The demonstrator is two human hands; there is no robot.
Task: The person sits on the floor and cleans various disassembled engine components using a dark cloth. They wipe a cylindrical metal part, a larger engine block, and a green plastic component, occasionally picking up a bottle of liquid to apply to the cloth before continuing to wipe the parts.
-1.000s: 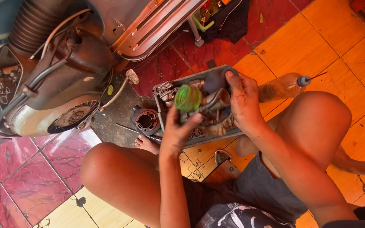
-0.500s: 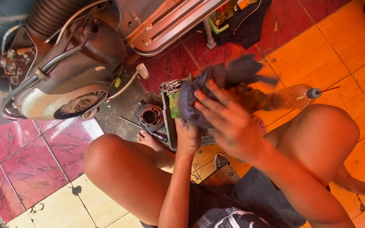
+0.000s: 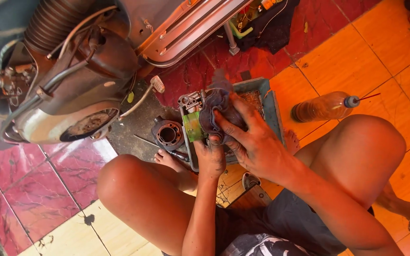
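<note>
Person sits on the tiled floor (image 3: 357,52), knees apart, working over a grey parts tray (image 3: 272,102). Both hands meet just above the tray.

Right hand (image 3: 257,142): fingers spread and curled over a dark grey rag (image 3: 217,111), pressing it against a small metal engine part (image 3: 191,102) with a green piece (image 3: 193,127) on its side. Grip is closed around rag and part together. Left hand (image 3: 210,159): comes up from below, fingers clenched on the lower end of the same bundle (exact contact hidden by the right hand).

Position: the part sits between the two hands, rag wrapped over its top and right side, fingertips of the right hand on the cloth rather than on bare metal. Only the part's left edge and the green piece show.

Handling, judged: the part looks cast metal, so stiff and fairly heavy for its size; hands look greasy, so likely slippery. The rag is soft, limp and gives grip. Best hold seems to be on the solid body through the cloth, away from the thin fittings at the top.

Nearby: a cylinder (image 3: 168,135) and a screwdriver (image 3: 164,148) on the floor left of the tray, a plastic bottle (image 3: 323,106) of brown liquid to the right, a scooter engine (image 3: 67,95) beyond.
</note>
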